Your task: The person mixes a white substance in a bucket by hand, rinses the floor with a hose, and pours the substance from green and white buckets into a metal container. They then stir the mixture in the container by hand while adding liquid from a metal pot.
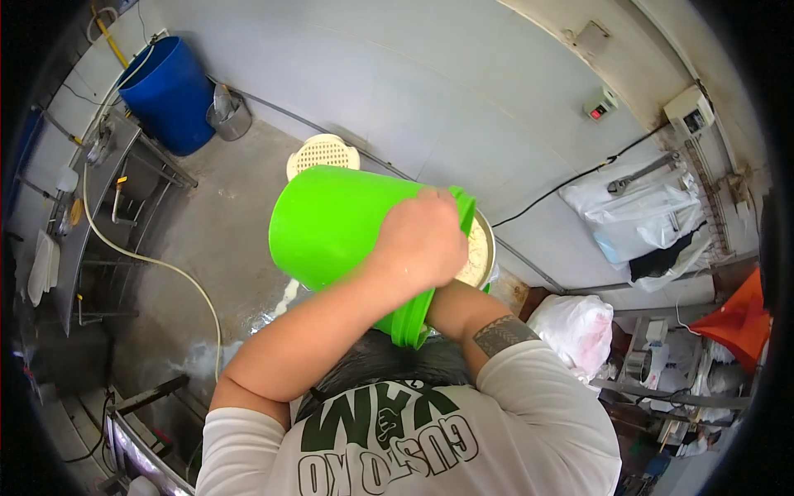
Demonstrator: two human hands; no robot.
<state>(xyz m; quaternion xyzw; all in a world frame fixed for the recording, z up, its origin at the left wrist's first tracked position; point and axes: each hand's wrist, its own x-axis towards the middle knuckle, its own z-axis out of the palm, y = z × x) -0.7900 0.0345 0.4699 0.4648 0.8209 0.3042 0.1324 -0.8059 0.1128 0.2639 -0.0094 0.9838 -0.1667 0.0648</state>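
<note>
Bucket (331, 219) tipped, left hand (426, 236) clenched at rim; steady tilt suits best, right hand's grip hidden, can't tell.

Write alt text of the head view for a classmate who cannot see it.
A person's left hand holds a green bucket tipped on its side beside a round container of pale material; the right hand is hidden. A blue barrel stands beyond.
</note>
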